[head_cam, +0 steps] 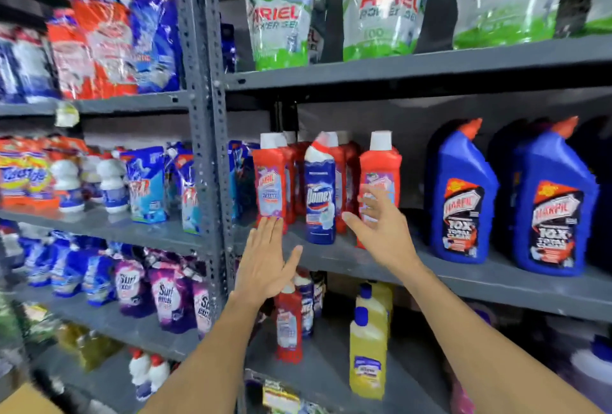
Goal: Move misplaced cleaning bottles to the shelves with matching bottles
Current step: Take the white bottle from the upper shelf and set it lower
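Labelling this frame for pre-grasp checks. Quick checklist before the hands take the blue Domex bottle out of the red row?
1. Target found: blue Domex bottle stands among red bottles on the middle shelf: ok.
2. Hands free: left hand and right hand are open and empty: ok.
3. Path to target: front of the Domex bottle is uncovered, between the hands: ok.
4. Neighbours: red bottles stand close on both sides, may tip: not ok.
5. Destination: similar blue bottles on the shelf below, labels blurred: cannot tell.
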`<action>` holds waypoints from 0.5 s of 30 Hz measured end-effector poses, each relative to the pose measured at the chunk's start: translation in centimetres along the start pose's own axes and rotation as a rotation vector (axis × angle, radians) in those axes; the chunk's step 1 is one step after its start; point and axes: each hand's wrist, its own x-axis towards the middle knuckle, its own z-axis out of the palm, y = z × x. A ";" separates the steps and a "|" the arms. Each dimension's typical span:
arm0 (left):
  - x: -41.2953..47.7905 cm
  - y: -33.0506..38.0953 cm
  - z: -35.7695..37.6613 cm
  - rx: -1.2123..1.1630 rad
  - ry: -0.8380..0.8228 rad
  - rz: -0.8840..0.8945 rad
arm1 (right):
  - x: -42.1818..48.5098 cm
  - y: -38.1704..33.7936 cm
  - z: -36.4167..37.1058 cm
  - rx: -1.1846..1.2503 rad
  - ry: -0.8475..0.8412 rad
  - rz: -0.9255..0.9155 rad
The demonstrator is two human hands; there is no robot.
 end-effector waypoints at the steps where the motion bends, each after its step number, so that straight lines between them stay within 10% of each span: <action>1: 0.5 -0.9 0.3 -0.008 -0.022 0.006 | 0.5 0.1 1.2 0.011 -0.011 0.020; 15: 1.7 -5.2 5.2 -0.002 -0.053 0.110 | 5.2 2.3 10.1 -0.108 0.101 0.175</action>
